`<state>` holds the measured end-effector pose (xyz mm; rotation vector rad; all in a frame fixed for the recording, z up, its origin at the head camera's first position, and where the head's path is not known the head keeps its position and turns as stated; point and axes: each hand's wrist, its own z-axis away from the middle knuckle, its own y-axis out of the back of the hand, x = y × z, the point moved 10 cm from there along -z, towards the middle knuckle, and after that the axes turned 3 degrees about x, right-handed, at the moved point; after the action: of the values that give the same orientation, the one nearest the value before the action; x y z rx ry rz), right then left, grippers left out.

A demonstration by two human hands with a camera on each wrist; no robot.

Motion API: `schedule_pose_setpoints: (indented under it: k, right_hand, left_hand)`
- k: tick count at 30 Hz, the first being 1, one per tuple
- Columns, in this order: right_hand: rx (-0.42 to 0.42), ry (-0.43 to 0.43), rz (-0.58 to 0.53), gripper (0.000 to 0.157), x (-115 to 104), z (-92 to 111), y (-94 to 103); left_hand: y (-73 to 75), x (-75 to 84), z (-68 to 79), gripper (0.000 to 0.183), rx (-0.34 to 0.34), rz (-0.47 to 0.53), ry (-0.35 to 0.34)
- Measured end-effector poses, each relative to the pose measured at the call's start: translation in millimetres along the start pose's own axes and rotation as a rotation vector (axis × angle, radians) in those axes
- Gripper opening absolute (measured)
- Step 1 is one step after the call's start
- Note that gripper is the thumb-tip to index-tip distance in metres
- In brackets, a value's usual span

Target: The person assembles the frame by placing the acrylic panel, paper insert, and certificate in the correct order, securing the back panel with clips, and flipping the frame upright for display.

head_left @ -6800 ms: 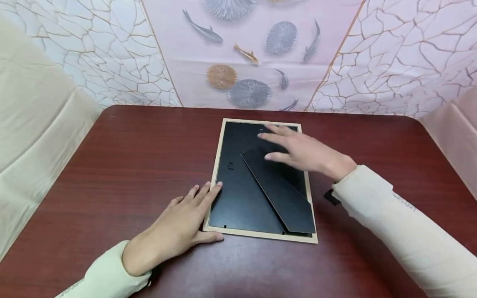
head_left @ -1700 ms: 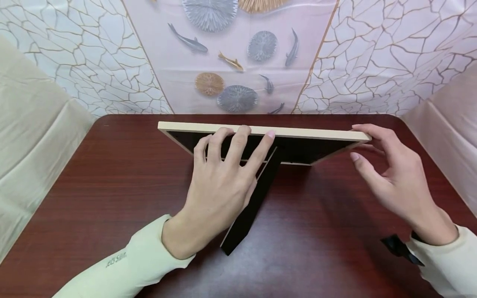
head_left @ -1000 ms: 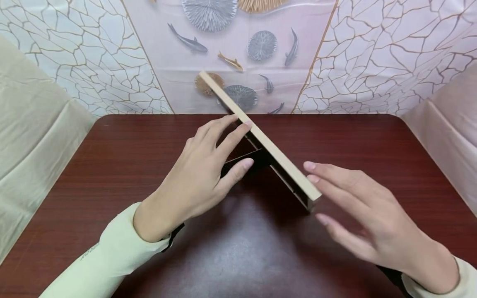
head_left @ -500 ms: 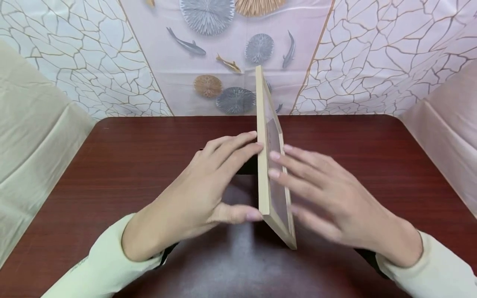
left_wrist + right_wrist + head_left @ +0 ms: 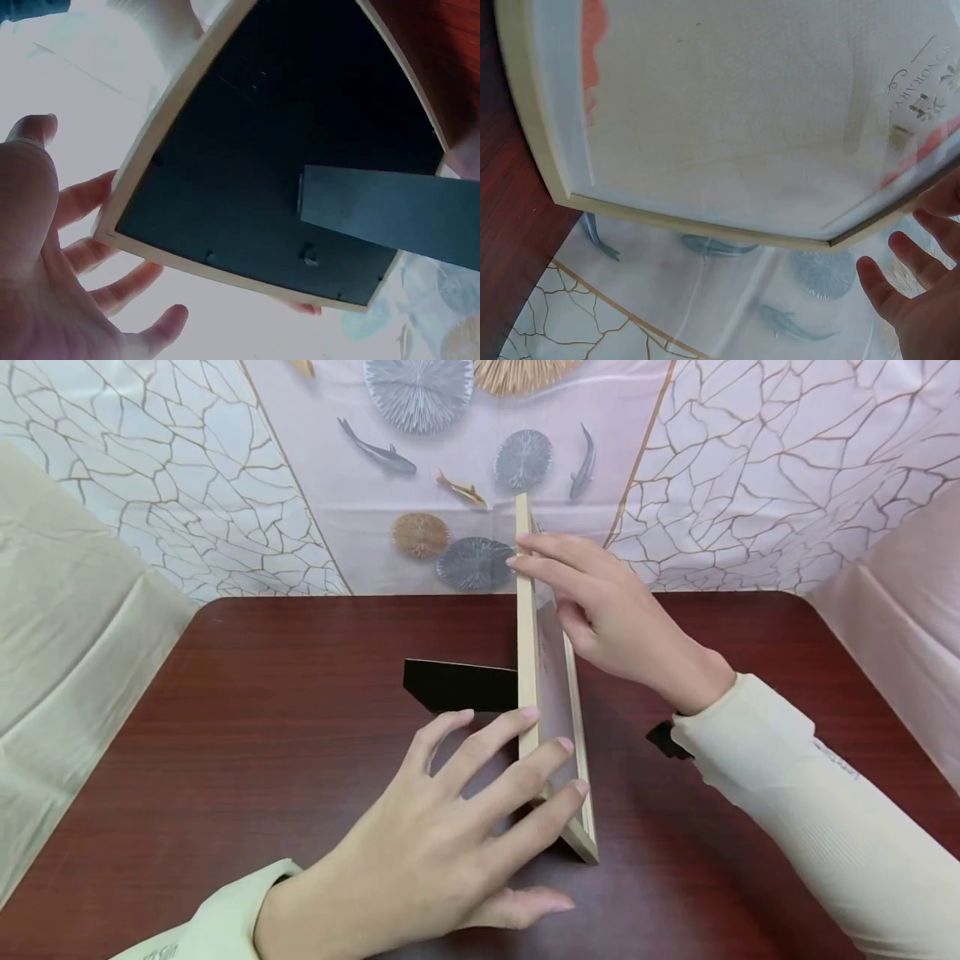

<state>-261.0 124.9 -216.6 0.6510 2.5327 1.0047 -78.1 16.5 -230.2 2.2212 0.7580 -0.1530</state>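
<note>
A pale wooden picture frame (image 5: 528, 668) stands on the table, seen nearly edge-on, its front facing right. From its black back a support leg (image 5: 461, 685) sticks out to the left. My left hand (image 5: 442, 852) has its fingers spread at the frame's near upper corner, a fingertip on the top edge. Farther along, my right hand (image 5: 615, 610) lays straight fingertips over the same edge, its palm on the front side. The right wrist view shows a pale printed sheet (image 5: 742, 112) with red patches and "HONORARY" lettering inside the frame. The black backing (image 5: 225, 172) fills the left wrist view.
The dark red wooden table (image 5: 262, 760) extends around the frame. Behind it hangs a cloth (image 5: 450, 460) printed with fish and round leaf shapes. Beige cloth (image 5: 67, 652) covers the left side, and a pinkish one (image 5: 900, 585) the right.
The frame lay face down earlier, was stood up, then turned until edge-on. In the last half second my right hand moved up to the far top edge; my left slid toward the near corner.
</note>
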Motion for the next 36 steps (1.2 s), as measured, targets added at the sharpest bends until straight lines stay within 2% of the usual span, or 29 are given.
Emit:
schedule_pose_setpoints:
  k: [4, 7, 10, 15, 19, 24, 30, 36]
  right_hand:
    - [-0.024, -0.011, 0.024, 0.055, 4.1, -1.4, -3.8]
    - [-0.006, -0.025, 0.055, 0.057, 7.3, 2.4, 0.7]
    - [0.014, -0.037, 0.090, 0.057, 11.0, 7.0, 6.6]
    - [0.041, -0.062, 0.122, 0.058, 17.2, 14.2, 16.0]
    - [0.051, -0.100, 0.188, 0.058, 20.9, 19.9, 20.6]
    - [0.048, -0.133, 0.250, 0.058, 19.7, 24.1, 19.3]
    - [0.044, -0.144, 0.289, 0.057, 13.5, 24.9, 14.0]
    - [0.035, -0.180, 0.338, 0.055, 13.5, 24.3, 9.3]
  left_hand:
    - [3.5, -6.7, 6.3, 0.055, 0.011, -0.015, 0.002]
    - [8.8, -16.7, 14.6, 0.052, 0.041, -0.016, 0.024]
    - [14.3, -30.9, 24.0, 0.051, 0.075, -0.025, 0.064]
    - [12.9, -60.5, 40.3, 0.053, 0.073, -0.074, 0.167]
    - [-1.5, -90.1, 55.8, 0.058, 0.012, -0.159, 0.271]
    - [-21.7, -126.0, 70.2, 0.072, -0.050, -0.247, 0.382]
    - [-40.6, -157.2, 80.3, 0.078, -0.067, -0.224, 0.464]
    - [-56.2, -175.2, 86.1, 0.083, -0.107, -0.171, 0.517]
